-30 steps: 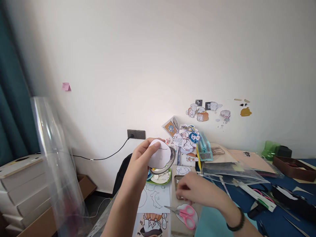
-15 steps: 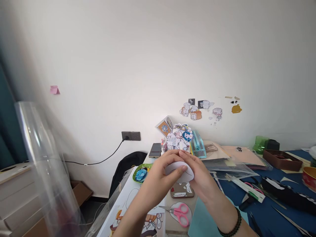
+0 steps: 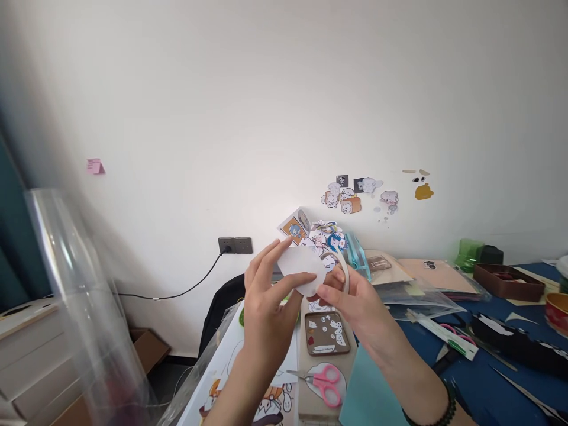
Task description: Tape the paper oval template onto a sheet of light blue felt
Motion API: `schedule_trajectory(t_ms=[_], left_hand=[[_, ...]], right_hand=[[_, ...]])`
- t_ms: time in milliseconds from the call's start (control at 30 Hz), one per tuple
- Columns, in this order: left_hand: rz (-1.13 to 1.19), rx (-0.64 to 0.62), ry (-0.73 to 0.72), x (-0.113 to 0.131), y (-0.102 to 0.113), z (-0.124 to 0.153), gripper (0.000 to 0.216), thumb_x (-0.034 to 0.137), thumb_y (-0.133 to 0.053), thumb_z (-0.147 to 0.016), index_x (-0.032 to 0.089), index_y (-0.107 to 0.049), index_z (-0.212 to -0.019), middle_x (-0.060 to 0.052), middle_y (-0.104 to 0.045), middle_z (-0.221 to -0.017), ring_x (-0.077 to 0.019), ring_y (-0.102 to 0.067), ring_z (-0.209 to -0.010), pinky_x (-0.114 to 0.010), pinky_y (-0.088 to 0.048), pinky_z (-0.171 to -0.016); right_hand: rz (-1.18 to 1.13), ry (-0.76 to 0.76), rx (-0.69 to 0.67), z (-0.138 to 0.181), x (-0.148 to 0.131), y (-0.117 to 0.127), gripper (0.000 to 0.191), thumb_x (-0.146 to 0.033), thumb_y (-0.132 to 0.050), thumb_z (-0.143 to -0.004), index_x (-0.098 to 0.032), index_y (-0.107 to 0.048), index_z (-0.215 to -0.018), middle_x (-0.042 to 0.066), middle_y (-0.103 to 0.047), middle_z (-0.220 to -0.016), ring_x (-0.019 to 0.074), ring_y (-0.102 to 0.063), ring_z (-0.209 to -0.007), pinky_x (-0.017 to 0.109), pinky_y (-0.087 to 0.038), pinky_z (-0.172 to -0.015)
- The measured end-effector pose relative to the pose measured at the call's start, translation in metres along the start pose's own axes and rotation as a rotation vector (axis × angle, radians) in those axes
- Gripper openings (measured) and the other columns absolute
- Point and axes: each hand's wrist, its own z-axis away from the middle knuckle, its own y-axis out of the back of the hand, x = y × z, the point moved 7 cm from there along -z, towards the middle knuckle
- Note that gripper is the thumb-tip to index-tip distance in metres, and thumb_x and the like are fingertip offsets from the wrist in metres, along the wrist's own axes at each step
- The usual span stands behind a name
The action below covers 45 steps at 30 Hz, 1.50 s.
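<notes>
A white paper cutout (image 3: 302, 263) with a rounded outline is raised above the desk, its blank side towards me. My left hand (image 3: 268, 302) grips it, the fingers along its left side and front. My right hand (image 3: 361, 302) is closed at the lower right edge, with the thumb tip touching the paper. A narrow curved white strip (image 3: 345, 269) rises from the right fingers; its lower end is hidden. Below the hands lies a brown tray (image 3: 308, 349) with small paper pieces in it. Pink-handled scissors (image 3: 328, 384) rest nearer me on a white cutout.
Printed character sheets (image 3: 270, 408) lie at the front left, a light blue sheet (image 3: 368, 390) at the front right. Character cutouts (image 3: 337, 241) are heaped at the back. A paper knife-like white tool (image 3: 448, 337) and a brown box (image 3: 508, 281) are on the right.
Both hands have turned and moved apart from their cupped pose. The paper cutout has been raised and now shows a blank side. A curved white strip has appeared at the right hand.
</notes>
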Motion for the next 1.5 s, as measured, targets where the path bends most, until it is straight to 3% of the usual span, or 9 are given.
schedule_trajectory(t_ms=[133, 267, 433, 667, 833, 1000, 1267, 1400, 1500], left_hand=[[0.052, -0.018, -0.02, 0.002, -0.003, 0.001, 0.037, -0.001, -0.046, -0.08, 0.027, -0.067, -0.092, -0.005, -0.05, -0.134, -0.0251, -0.044, -0.124, -0.044, -0.039, -0.099], [0.314, 0.012, 0.237, -0.016, 0.006, 0.0, 0.037, 0.013, -0.043, -0.09, 0.027, -0.047, -0.124, -0.009, -0.047, -0.134, -0.023, -0.046, -0.123, -0.041, -0.038, -0.101], [0.621, -0.368, 0.621, -0.035, -0.014, 0.005, 0.026, 0.036, -0.051, -0.089, 0.019, -0.061, -0.105, -0.009, -0.064, -0.109, -0.0243, -0.059, -0.1, -0.035, -0.045, -0.088], [0.947, -0.388, 0.892, -0.057, -0.03, 0.013, 0.039, 0.037, -0.06, -0.084, 0.017, -0.061, -0.116, -0.01, -0.063, -0.118, -0.0246, -0.055, -0.108, -0.03, -0.042, -0.088], [1.164, -0.464, 0.952, -0.047, -0.038, 0.017, 0.032, 0.034, -0.062, -0.083, 0.014, -0.067, -0.108, -0.009, -0.069, -0.102, -0.0217, -0.057, -0.098, -0.028, -0.041, -0.084], [1.18, -0.413, 0.985, -0.044, -0.038, 0.017, 0.029, 0.032, -0.063, -0.083, 0.013, -0.069, -0.104, -0.01, -0.069, -0.1, -0.0201, -0.058, -0.096, -0.025, -0.042, -0.082], [1.192, -0.388, 0.981, -0.048, -0.042, 0.019, 0.026, 0.033, -0.064, -0.082, 0.014, -0.069, -0.099, -0.008, -0.069, -0.096, -0.0175, -0.06, -0.09, -0.026, -0.044, -0.086], [0.972, -0.265, 0.944, -0.061, -0.037, 0.018, 0.02, 0.035, -0.067, -0.079, 0.015, -0.067, -0.083, -0.003, -0.069, -0.083, -0.0139, -0.06, -0.08, -0.023, -0.045, -0.077], [0.888, -0.206, 0.893, -0.063, -0.036, 0.017, 0.02, 0.035, -0.07, -0.077, 0.015, -0.067, -0.078, -0.003, -0.069, -0.079, -0.0148, -0.061, -0.078, -0.023, -0.047, -0.074]], right_hand=[[-0.092, 0.0, 0.008, -0.001, 0.007, -0.002, 0.045, -0.023, -0.079, -0.065, -0.023, -0.035, -0.071, -0.009, -0.055, -0.062, 0.0115, -0.062, -0.069, 0.027, -0.047, -0.075], [-0.054, 0.031, 0.025, -0.005, 0.006, 0.001, 0.044, -0.021, -0.078, -0.065, -0.023, -0.034, -0.069, -0.006, -0.062, -0.071, 0.0114, -0.062, -0.072, 0.025, -0.049, -0.072], [0.065, 0.039, -0.029, -0.003, 0.005, -0.004, 0.033, -0.026, -0.078, -0.068, -0.021, -0.047, -0.079, -0.003, -0.062, -0.08, 0.0122, -0.06, -0.073, 0.026, -0.047, -0.07], [-0.15, 0.122, -0.093, 0.002, -0.001, -0.003, 0.042, -0.048, -0.046, -0.09, -0.019, -0.039, -0.061, -0.004, -0.041, -0.06, 0.0074, -0.027, -0.049, 0.025, -0.028, -0.052], [-0.359, 0.042, -0.165, 0.001, 0.003, -0.009, 0.035, -0.042, -0.046, -0.091, -0.018, -0.046, -0.065, -0.004, -0.043, -0.06, 0.0066, -0.026, -0.046, 0.024, -0.027, -0.05], [-0.268, 0.059, 0.072, -0.007, 0.012, 0.008, 0.018, -0.036, -0.062, -0.085, -0.018, -0.064, -0.089, -0.001, -0.056, -0.075, 0.0051, -0.042, -0.05, 0.02, -0.033, -0.047], [-0.244, 0.183, 0.355, -0.007, -0.001, 0.036, 0.021, -0.028, -0.083, -0.063, -0.018, -0.071, -0.077, 0.001, -0.063, -0.079, 0.0076, -0.054, -0.06, 0.016, -0.043, -0.045], [0.056, 0.303, 0.246, 0.008, -0.033, 0.034, 0.018, -0.035, -0.076, -0.071, -0.019, -0.07, -0.078, -0.002, -0.059, -0.056, 0.0058, -0.048, -0.042, 0.016, -0.039, -0.036], [0.24, 0.216, 0.06, 0.02, -0.036, 0.016, 0.019, -0.037, -0.071, -0.077, -0.019, -0.068, -0.078, 0.001, -0.067, -0.066, 0.0054, -0.049, -0.035, 0.016, -0.037, -0.032]])
